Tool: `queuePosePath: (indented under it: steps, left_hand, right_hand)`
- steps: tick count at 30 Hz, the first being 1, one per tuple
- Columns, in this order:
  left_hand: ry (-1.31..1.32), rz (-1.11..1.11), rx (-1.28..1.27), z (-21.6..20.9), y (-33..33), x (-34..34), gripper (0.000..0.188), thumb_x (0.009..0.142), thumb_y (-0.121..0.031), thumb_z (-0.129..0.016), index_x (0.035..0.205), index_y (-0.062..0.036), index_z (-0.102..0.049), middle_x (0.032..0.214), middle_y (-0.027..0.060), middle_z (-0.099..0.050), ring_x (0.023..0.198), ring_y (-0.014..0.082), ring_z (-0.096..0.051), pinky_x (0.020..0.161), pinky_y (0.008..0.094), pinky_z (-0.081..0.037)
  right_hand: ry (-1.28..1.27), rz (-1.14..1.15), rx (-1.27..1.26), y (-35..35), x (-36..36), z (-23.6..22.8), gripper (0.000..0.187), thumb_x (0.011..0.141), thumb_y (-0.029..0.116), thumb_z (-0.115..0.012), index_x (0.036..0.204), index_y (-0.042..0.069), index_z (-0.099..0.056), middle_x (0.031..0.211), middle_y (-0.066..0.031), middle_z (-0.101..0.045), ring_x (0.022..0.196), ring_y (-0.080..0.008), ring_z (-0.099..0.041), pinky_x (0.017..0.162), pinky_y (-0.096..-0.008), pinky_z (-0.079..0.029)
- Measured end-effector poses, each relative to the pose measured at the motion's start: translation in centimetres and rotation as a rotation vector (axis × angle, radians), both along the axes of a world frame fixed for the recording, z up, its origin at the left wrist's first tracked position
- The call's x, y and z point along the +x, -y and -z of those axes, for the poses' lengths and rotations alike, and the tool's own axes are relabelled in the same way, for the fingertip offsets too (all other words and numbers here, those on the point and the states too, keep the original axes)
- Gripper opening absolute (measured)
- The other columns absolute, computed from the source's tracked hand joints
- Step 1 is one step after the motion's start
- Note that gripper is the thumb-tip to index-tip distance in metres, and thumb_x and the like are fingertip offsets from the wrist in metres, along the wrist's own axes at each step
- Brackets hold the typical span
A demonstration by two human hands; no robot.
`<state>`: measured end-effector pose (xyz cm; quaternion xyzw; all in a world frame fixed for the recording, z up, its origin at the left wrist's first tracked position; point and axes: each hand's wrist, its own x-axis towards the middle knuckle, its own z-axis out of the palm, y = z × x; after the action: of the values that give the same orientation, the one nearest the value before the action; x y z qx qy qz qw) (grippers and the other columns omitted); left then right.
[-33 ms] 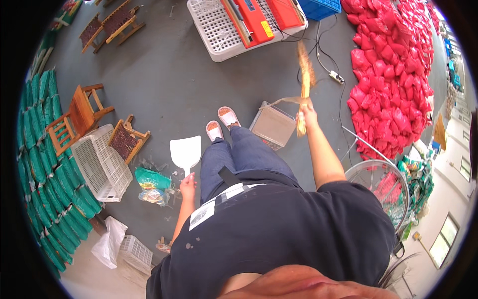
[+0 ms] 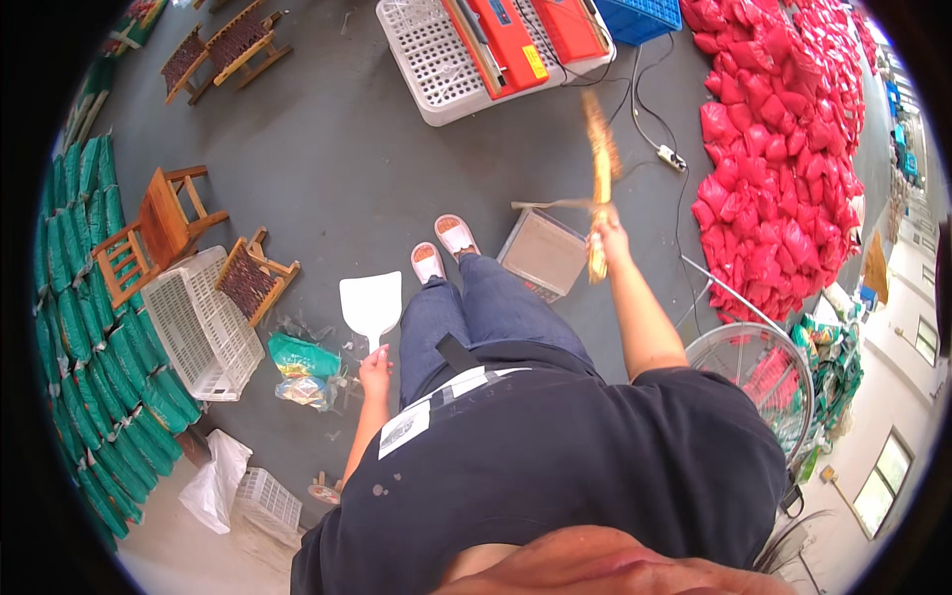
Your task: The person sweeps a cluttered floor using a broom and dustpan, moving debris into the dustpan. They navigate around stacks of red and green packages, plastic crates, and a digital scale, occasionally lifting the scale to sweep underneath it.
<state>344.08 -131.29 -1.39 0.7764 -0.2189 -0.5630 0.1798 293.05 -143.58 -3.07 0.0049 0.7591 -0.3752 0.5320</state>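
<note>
My left hand (image 2: 376, 371) is closed round the short handle of a white dustpan (image 2: 370, 305), whose flat pan points away from me beside my left leg. Out to the right, my right hand (image 2: 609, 238) grips a straw hand broom (image 2: 602, 178). Its bristles point away from me and look smeared by motion. A thin pale strip (image 2: 555, 204) runs left from the broom near my grip; where it is fastened I cannot tell. Below that strip, a grey, flat-topped scale (image 2: 543, 254) sits on the floor by my feet.
Red sealing machines (image 2: 516, 50) rest on a white perforated crate (image 2: 436, 94). A power strip (image 2: 671, 158) with cables lies on the floor. Red bags (image 2: 769, 178) are heaped right; green sacks (image 2: 109, 347) are stacked left, near wooden chairs (image 2: 164, 223) and a white crate (image 2: 198, 322).
The broom has shifted slightly left and toward me in my right hand, and the pale strip has swung with it. The dustpan has hardly moved.
</note>
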Motion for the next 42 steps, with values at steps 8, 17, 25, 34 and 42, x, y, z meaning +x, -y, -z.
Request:
queuePosePath:
  steps: [8,17,25,34,42]
  left_hand:
    - [-0.004,-0.015,0.006,-1.1,-1.0,-0.8,0.02,0.081,-0.021,-0.051,0.088,-0.005,-0.06,0.059,-0.0019,-0.05,0.046,0.0051,-0.045,0.04,0.0184,-0.035]
    - [-0.001,-0.131,-0.012,0.5,-4.8,1.1,0.019,0.082,-0.018,-0.048,0.092,-0.004,-0.058,0.069,0.0,-0.053,0.05,0.007,-0.047,0.041,0.0201,-0.038]
    - [0.057,-0.155,-0.003,-0.3,-8.7,2.2,0.023,0.079,-0.029,-0.055,0.074,-0.0069,-0.06,0.049,-0.004,-0.043,0.042,0.0047,-0.039,0.038,0.0187,-0.029]
    - [-0.004,-0.279,-0.002,-0.6,-23.1,7.2,0.02,0.081,-0.021,-0.051,0.092,-0.0075,-0.061,0.086,0.0041,-0.052,0.059,0.008,-0.051,0.051,0.0204,-0.041]
    - [0.15,-0.421,0.15,-0.7,-40.1,14.4,0.019,0.081,-0.022,-0.05,0.093,-0.0111,-0.06,0.079,-0.0007,-0.054,0.058,0.0071,-0.05,0.05,0.0199,-0.04]
  right_hand:
    - [0.276,-0.076,0.076,6.2,8.9,7.8,0.016,0.074,0.013,-0.049,0.086,0.002,-0.046,0.057,-0.0108,-0.049,0.043,-0.0218,-0.05,0.038,-0.0348,-0.045]
    - [0.315,-0.64,0.16,3.1,17.3,3.6,0.022,0.069,0.01,-0.055,0.088,0.0,-0.053,0.063,-0.0123,-0.053,0.044,-0.0235,-0.052,0.036,-0.0353,-0.044]
    - [0.118,-0.758,0.345,0.9,10.7,-0.9,0.022,0.073,0.013,-0.05,0.094,0.006,-0.047,0.069,-0.0117,-0.053,0.056,-0.0238,-0.056,0.047,-0.0386,-0.046]
    - [0.022,-0.789,0.402,-8.0,21.6,10.4,0.033,0.067,0.004,-0.056,0.098,0.003,-0.044,0.069,-0.0125,-0.051,0.046,-0.0237,-0.051,0.039,-0.0354,-0.044]
    - [0.418,-0.738,0.332,-15.6,33.8,4.5,0.021,0.07,0.015,-0.056,0.083,0.004,-0.044,0.058,-0.009,-0.05,0.043,-0.018,-0.05,0.036,-0.0291,-0.042]
